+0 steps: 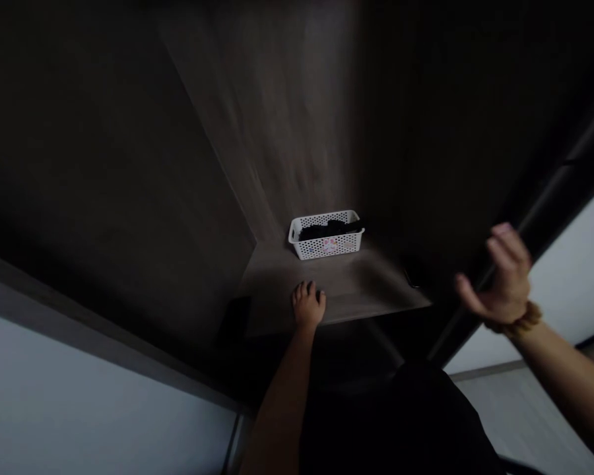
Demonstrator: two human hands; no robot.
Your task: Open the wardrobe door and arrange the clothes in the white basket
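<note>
My left hand (307, 306) lies palm down near the front edge of a wooden shelf (267, 280), fingers spread, holding nothing. Behind it on the shelf stands a white perforated plastic basket (307, 251) with stickers on its front. Dark items (327, 229) fill part of the basket; the dim light hides what they are. Off to the right, my right hand (507, 280), with a beaded bracelet (522, 321) at the wrist, is raised in the air beside the cabinet's right side. Its fingers are apart and nothing is in them.
A dark phone-like object (413, 274) lies at the shelf's right end. The shelf sits inside a dark cabinet with a left side panel (168, 211) and a wooden back panel (297, 112). White walls (574, 264) flank it, and pale floor (515, 409) shows at lower right.
</note>
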